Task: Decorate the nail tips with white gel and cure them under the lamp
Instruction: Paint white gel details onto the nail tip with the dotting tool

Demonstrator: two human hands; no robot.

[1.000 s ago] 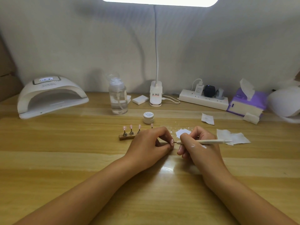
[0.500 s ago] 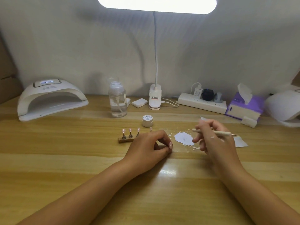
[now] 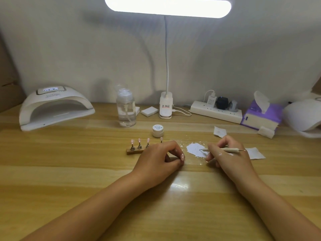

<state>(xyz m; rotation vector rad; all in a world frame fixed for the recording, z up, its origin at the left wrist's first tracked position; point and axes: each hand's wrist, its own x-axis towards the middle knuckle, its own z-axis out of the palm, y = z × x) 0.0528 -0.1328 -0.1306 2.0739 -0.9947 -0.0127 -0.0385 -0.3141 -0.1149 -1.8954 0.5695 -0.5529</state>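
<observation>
Centre-right on the wooden table (image 3: 86, 171): white gel smear (image 3: 193, 148) spread flat on the surface, flecks scattered round it. The metal tip of the slim white dotting tool (image 3: 225, 150) is down in the smear; this reads as loading gel, not painting. Right hand (image 3: 227, 159) grips the tool pen-style, fingers curled round the shaft, butt end sticking out to the right past the knuckles, white dabs on the back of the hand. The smear touches the tool tip, sits just left of the right fingertips, and lies between the two hands. Left hand (image 3: 159, 157) rests on the table just left of the smear, fingers curled under against the thumb; whether it pinches anything is hidden, cannot tell. Pink nail tips (image 3: 139, 140) stand upright on pegs in a small wooden holder (image 3: 134, 151) just left of that hand; one more peg shows behind its knuckles. They are too small to see any white on them. Small white round gel jar (image 3: 157, 130), lid on, sits just beyond. White arched curing lamp (image 3: 55, 108) at far left, display lit, well apart from the tips. Judgement: gel dispensed, decorating underway at best, curing all left to do. Clear pump bottle (image 3: 126, 110), white bar desk lamp (image 3: 167, 6) and purple tissue pack (image 3: 260, 117) sit along the far edge.
</observation>
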